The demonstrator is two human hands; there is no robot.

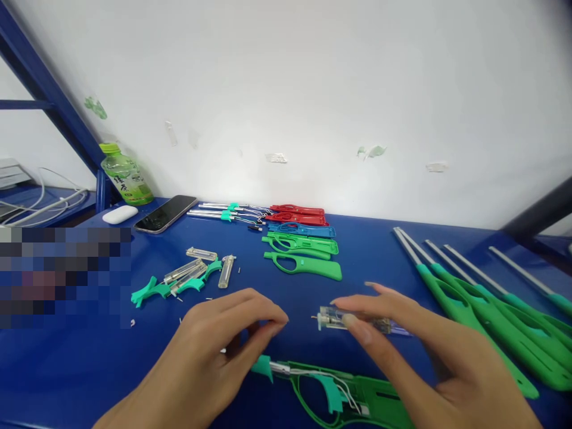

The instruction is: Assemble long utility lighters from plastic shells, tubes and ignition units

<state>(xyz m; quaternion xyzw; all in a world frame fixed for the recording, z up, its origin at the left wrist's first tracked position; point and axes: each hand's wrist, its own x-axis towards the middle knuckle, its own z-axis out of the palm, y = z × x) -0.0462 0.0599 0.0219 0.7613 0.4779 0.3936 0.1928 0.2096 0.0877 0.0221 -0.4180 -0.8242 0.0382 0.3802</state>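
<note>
My right hand (429, 342) grips a clear plastic lighter fuel tank (328, 319) between thumb and fingers, its pale valve end pointing left. My left hand (223, 351) is closed in a pinch, thumb tip against forefinger, just left of that tank. Whatever it may hold is too small to see. Below both hands lies an opened green lighter shell (378, 396). Inside it are a teal trigger (331, 392), white wires and the end of a metal tube (280, 369), whose far end is behind my left hand.
Several fuel tanks (226, 272) and teal triggers (152, 290) lie left. Red shells (297, 219), a blue shell (317, 229), green shells (308, 265) and wired metal tubes (212, 213) sit behind. Green long lighters (465, 313) are right; a phone (167, 213) and bottle (127, 179) stand back left.
</note>
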